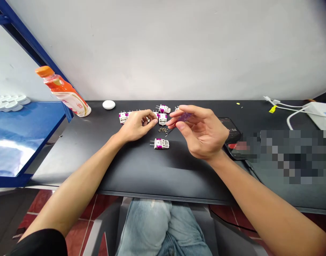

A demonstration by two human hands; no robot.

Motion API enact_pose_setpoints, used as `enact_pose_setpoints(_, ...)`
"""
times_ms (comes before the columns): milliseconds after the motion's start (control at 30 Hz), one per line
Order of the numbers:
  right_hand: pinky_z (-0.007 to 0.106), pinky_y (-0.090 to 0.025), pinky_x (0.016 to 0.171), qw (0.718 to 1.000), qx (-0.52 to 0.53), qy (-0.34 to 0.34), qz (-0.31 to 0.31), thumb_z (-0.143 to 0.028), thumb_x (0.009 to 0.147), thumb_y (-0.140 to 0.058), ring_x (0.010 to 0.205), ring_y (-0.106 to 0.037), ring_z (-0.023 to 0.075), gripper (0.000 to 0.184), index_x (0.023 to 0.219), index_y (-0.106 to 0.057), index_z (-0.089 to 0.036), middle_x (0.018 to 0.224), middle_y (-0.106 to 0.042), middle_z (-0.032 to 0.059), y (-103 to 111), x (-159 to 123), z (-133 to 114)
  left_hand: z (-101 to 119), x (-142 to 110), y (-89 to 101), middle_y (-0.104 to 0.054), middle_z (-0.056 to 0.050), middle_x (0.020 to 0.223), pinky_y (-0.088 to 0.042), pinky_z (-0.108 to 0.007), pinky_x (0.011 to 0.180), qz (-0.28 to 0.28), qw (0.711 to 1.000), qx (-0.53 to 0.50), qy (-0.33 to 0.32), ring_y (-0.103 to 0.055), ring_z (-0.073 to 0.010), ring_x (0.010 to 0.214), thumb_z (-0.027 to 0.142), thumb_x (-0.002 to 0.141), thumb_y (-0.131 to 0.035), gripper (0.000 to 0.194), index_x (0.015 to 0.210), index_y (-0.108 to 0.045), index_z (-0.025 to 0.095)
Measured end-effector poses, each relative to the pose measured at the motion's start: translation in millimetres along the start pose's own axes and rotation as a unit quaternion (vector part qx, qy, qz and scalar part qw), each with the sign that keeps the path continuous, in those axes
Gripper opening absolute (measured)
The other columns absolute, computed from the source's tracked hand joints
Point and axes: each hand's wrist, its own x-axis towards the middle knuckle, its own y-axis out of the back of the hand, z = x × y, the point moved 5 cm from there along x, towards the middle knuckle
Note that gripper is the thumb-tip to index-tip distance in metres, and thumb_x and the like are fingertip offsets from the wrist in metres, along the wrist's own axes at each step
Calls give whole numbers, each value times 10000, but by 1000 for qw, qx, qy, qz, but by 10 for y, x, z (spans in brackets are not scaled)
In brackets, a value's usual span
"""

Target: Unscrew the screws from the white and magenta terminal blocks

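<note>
One white-and-purple plastic pin module [161,143] lies sideways, pins leftward, nearside of small brass screws [163,130]. The right hand [205,133], rightward, pinches a purple-handled screwdriver [183,117], tip nearest the module; the left hand [136,126] curls beside the screws, contents unclear.

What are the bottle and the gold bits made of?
The bottle looks like smooth plastic: it has a shiny body and a moulded-looking orange cap. The gold bits seem to be metal, because they have a yellowish, brassy colour, but they're too small to be sure.
</note>
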Motion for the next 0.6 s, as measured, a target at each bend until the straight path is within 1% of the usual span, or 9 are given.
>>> enact_pose_setpoints(100, 401, -844, 834, 1000, 7, 2, -9, -160, 1103, -770, 905, -894, 205, 400, 1477, -793, -301, 1194, -891, 49, -12, -6, -10, 8, 3, 32, -679, 19, 706, -454, -290, 682, 0, 1000, 4, 2, -524, -123, 626, 433, 1035, -692, 302, 859, -728, 190)
enact_pose_setpoints(167, 397, -844, 829, 1000, 13, -5, -18, -159, 1100, -775, 895, -895, 202, 401, 1475, -791, -301, 1195, -888, 49, -21, -16, -2, 32, -1, 37, -691, 14, 712, -448, -291, 675, -15, 1000, -2, -3, -538, -128, 637, 424, 1016, -693, 293, 836, -714, 194)
enact_pose_setpoints(267, 389, -841, 858, 999, 18, -18, -34, -169, 1103, -778, 921, -903, 201, 408, 1488, -775, -305, 1216, -885, 51, -37, -38, 24, 117, -24, 0, -719, 9, 746, -467, -289, 687, -91, 995, -28, -30, -589, -143, 680, 421, 994, -713, 251, 873, -727, 201)
enact_pose_setpoints(367, 373, -834, 892, 998, 22, -34, -52, -161, 1102, -782, 963, -914, 204, 412, 1488, -770, -304, 1223, -881, 52, -52, -63, 53, 219, -63, -42, -726, 9, 794, -483, -283, 699, -164, 983, -54, -68, -608, -145, 710, 414, 970, -751, 212, 939, -726, 207)
enact_pose_setpoints(467, 364, -829, 927, 996, 30, -48, -72, -145, 1095, -791, 985, -918, 201, 420, 1487, -770, -295, 1229, -876, 52, -68, -88, 80, 267, -87, -81, -736, -7, 874, -496, -280, 710, -196, 973, -65, -100, -615, -149, 748, 452, 937, -827, 267, 986, -726, 210)
enact_pose_setpoints(533, 359, -827, 934, 995, 30, -53, -83, -153, 1097, -792, 995, -920, 201, 413, 1489, -765, -280, 1243, -878, 60, -80, -107, 95, 259, -92, -113, -725, -6, 885, -497, -284, 711, -202, 970, -64, -119, -608, -152, 746, 495, 907, -885, 336, 1006, -728, 215)
enact_pose_setpoints(600, 355, -827, 931, 994, 33, -51, -93, -157, 1103, -785, 1006, -923, 201, 413, 1500, -757, -271, 1256, -879, 66, -94, -126, 106, 231, -94, -144, -706, 4, 868, -489, -290, 707, -204, 968, -60, -131, -596, -153, 730, 494, 880, -922, 361, 1017, -729, 222)
